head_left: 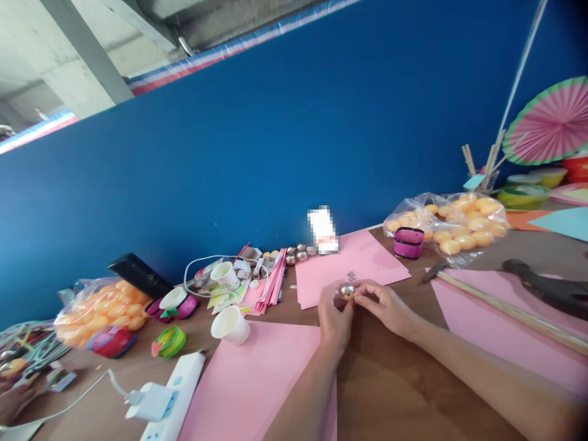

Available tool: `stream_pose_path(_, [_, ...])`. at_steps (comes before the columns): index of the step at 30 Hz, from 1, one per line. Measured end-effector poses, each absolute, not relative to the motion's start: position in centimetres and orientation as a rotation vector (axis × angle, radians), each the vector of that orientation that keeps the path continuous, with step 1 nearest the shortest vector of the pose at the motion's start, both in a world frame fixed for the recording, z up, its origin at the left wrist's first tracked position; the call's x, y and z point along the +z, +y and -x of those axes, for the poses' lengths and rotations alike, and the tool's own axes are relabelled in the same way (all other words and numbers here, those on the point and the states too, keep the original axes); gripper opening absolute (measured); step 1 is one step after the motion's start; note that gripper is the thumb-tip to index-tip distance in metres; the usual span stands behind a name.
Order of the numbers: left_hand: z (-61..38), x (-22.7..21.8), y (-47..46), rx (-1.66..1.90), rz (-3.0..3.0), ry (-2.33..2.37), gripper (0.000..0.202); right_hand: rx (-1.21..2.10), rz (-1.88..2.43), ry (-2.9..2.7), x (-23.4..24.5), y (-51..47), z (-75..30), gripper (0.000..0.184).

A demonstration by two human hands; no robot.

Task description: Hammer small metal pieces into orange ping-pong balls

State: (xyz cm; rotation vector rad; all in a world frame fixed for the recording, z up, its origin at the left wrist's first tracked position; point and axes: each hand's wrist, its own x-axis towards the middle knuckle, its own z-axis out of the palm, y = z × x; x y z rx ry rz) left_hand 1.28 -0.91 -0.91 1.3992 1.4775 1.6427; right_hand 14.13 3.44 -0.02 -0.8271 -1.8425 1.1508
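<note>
Both my hands meet over the brown table (390,380), just in front of a pink paper sheet (349,263). My left hand (334,318) and my right hand (383,306) pinch a small round ball (348,291), shiny silver on top and orange below, between their fingertips. A tiny purple paper flower (351,276) lies on the pink sheet right behind the ball. More small silver balls (296,252) sit by the blue wall.
Two clear bags of orange balls (459,229) (105,306) lie at right and left. A magenta punch (408,242), paper cups (231,324), a white power strip (172,398), more pink sheets (248,386), a wooden stick (505,309) and a black tool (546,285) surround my hands.
</note>
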Motion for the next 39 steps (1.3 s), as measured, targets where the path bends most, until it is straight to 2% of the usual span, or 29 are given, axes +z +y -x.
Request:
stream_pose_path(18, [-1.5,-0.5,-1.1,1.584,-1.347,1.397,0.034,1.303,0.821,-1.754,-0.9,3.7,-14.0,0.012])
stream_pose_path(22, [-1.5,-0.6,-1.1,1.583,-1.340,1.437,0.041,1.477,0.795,-1.613,-0.9,3.7,-13.8,0.024])
stream_pose_path(26, [-1.5,-0.5,-1.2,1.589,-1.335,1.388,0.044,1.519,0.828,-1.582,-0.7,3.7,-13.8,0.034])
stream_pose_path(39, [-1.6,-0.4,-1.3,1.575,-1.360,1.450,0.041,1.495,0.814,-1.581,-0.9,3.8,-13.7,0.033])
